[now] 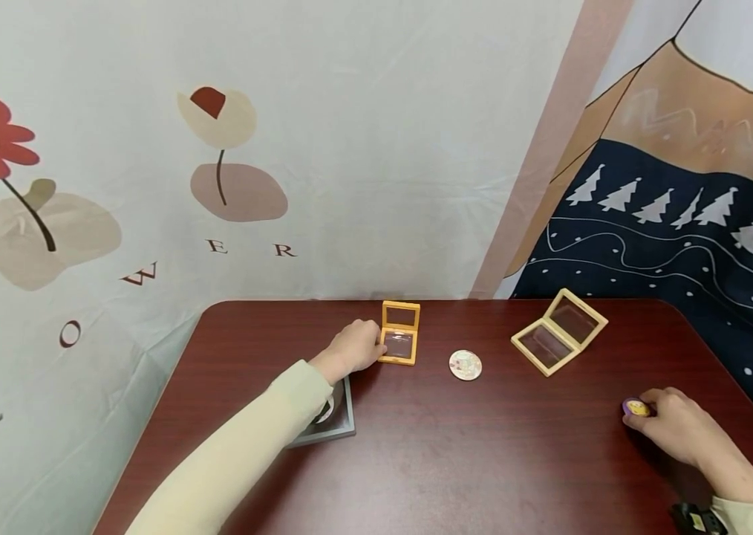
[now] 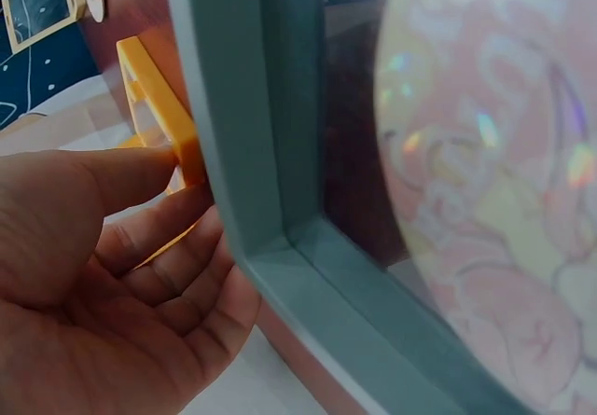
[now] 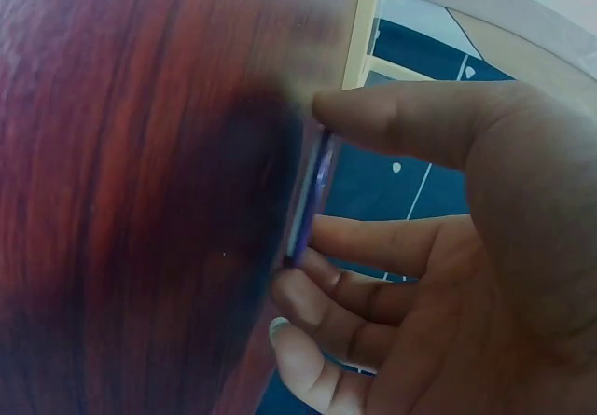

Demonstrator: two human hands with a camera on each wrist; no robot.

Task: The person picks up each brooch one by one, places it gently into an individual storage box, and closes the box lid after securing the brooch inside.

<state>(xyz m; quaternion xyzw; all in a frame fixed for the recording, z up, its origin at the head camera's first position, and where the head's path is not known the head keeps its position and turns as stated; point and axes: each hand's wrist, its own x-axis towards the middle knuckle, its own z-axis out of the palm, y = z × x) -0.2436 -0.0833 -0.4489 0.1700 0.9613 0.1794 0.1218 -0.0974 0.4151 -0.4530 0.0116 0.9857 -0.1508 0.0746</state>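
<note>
An orange hinged display frame (image 1: 399,345) with clear panes stands unfolded near the table's back edge. My left hand (image 1: 356,346) pinches its left edge between thumb and fingers, as the left wrist view shows on the orange frame's rim (image 2: 160,98). Under my left forearm lies a grey square frame (image 1: 350,416) with a round printed disc (image 2: 485,182) inside, partly hidden by the sleeve. At the right, my right hand (image 1: 677,423) pinches a small purple-rimmed round badge (image 1: 636,407) with a yellow middle, its thin edge facing the right wrist camera, close to the table.
A cream hinged frame (image 1: 553,334) stands open at the back right. Between it and the orange frame lies a pale round badge (image 1: 465,365). The dark red wooden table (image 1: 470,461) meets a printed cloth backdrop (image 1: 383,148) behind.
</note>
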